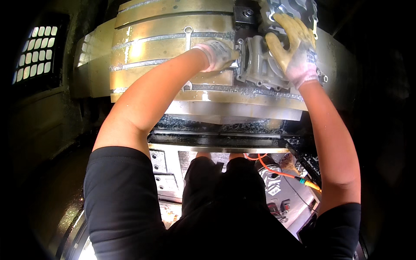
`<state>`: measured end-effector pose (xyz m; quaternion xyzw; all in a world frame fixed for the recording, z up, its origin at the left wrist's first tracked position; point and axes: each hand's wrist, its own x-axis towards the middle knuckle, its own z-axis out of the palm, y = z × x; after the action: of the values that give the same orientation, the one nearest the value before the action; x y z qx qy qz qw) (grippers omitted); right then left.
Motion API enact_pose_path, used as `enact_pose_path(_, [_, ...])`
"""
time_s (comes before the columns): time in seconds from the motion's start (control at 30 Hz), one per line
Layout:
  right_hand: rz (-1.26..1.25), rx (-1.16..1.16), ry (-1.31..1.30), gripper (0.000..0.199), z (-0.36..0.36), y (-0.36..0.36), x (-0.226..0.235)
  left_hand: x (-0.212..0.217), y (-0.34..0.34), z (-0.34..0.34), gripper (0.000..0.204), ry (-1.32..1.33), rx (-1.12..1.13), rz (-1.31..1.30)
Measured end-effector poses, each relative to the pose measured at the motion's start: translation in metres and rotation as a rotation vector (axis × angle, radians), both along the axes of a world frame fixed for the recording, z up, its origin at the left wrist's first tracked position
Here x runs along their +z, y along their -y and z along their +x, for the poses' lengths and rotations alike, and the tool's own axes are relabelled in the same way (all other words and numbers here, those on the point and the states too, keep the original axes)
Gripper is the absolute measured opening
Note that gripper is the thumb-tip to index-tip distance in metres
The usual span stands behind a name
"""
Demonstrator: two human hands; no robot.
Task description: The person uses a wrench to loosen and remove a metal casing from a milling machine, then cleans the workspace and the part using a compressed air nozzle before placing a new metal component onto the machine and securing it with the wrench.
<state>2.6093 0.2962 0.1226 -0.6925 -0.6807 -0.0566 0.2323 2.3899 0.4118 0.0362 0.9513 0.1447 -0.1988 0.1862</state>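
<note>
A grey cast-metal housing lies on the slotted metal machine table, toward its right end. My left hand, in a pale work glove, is closed at the housing's left edge; what its fingers grip is hidden. With fingers spread, my gloved right hand rests over the upper right of the housing. A second cast part sits just beyond it. Left of my left hand lies a combination wrench, partly covered by my forearm. An open wrench end shows below that forearm.
A dark clamp block with a bolt is fixed at the table's far side. Metal chips lie along the ledge before the table. Below, an orange hose crosses near the floor. A barred window is at left.
</note>
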Motion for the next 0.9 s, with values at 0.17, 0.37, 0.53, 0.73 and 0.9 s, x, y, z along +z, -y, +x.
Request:
enact_pose_path(0.17, [0.008, -0.04, -0.004, 0.052, 0.01, 0.007, -0.001, 0.045, 0.009, -0.02, 0.049, -0.086, 0.578, -0.012])
enact_pose_path(0.37, [0.047, -0.063, -0.02, 0.051, 0.001, 0.005, -0.002, -0.015, 0.047, -0.077, 0.048, -0.467, 1.04, 0.073])
enact_pose_path(0.53, [-0.095, -0.098, -0.044, 0.058, 0.001, 0.008, 0.0, -0.046, 0.048, -0.078, 0.051, -0.393, 1.353, -0.054])
enact_pose_path(0.73, [-0.013, -0.103, -0.063, 0.058, 0.006, 0.01, -0.007, -0.026, 0.103, -0.053, 0.052, 0.029, 1.282, 0.02])
enact_pose_path(0.9, [0.04, -0.084, -0.775, 0.06, 0.0, 0.06, 0.058, 0.088, 0.129, 0.009, 0.026, 0.592, 1.132, -0.466])
